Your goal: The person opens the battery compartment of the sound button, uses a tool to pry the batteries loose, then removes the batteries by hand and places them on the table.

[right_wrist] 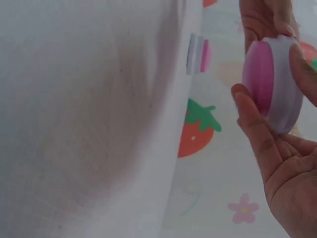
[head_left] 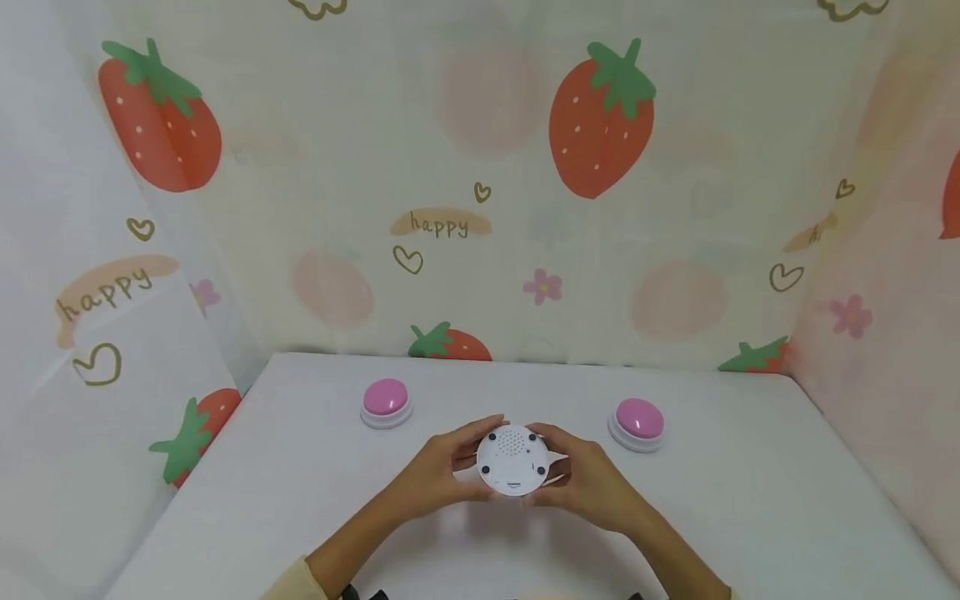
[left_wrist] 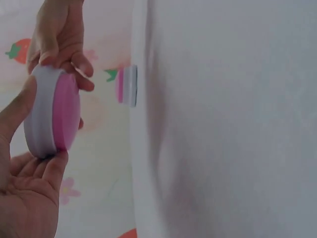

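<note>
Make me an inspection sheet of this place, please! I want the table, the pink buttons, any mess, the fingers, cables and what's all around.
Surface: white tabletop, shadows under the hands.
Things in use: held button is off the table, white underside with four dark spots facing the head camera; left button and right button stand on the table, pink side up.
Clutter: small dark bits at the head view's bottom edge, too cut off to identify.
Fingers: left hand and right hand grip the held button from both sides.
Cables: nothing seen.
Surroundings: pale backdrop with printed strawberries.
</note>
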Demonstrator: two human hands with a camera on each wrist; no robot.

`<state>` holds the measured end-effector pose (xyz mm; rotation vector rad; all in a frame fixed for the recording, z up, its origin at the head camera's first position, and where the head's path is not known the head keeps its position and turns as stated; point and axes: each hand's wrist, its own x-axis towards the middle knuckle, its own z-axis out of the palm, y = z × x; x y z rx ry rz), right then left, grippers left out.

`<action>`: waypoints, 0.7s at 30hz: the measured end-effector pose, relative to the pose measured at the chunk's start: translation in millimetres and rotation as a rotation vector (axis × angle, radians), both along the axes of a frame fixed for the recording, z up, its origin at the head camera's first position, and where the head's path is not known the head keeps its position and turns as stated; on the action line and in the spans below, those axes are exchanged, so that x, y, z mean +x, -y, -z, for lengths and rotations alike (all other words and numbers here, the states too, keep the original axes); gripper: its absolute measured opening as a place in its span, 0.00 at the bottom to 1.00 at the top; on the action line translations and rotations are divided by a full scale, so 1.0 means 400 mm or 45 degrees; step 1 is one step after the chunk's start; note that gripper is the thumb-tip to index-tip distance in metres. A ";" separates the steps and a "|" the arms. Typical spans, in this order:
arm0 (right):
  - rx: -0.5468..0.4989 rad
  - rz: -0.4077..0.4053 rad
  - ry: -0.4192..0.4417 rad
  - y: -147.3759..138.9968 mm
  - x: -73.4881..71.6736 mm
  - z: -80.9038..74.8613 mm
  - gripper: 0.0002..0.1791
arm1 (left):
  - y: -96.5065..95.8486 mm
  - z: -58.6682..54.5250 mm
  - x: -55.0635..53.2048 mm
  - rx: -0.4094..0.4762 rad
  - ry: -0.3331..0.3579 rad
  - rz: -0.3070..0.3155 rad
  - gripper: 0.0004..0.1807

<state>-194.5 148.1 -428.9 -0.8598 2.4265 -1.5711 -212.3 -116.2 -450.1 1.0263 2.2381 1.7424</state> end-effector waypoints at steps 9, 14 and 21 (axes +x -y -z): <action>0.160 0.021 0.114 -0.016 -0.022 -0.001 0.47 | -0.022 0.008 -0.001 -0.037 0.103 -0.040 0.53; 0.142 0.021 0.212 -0.013 -0.022 0.008 0.46 | -0.020 0.029 -0.003 0.006 0.211 -0.017 0.50; 0.163 0.043 0.230 -0.009 -0.017 0.020 0.45 | -0.018 0.062 -0.014 0.042 0.333 0.029 0.47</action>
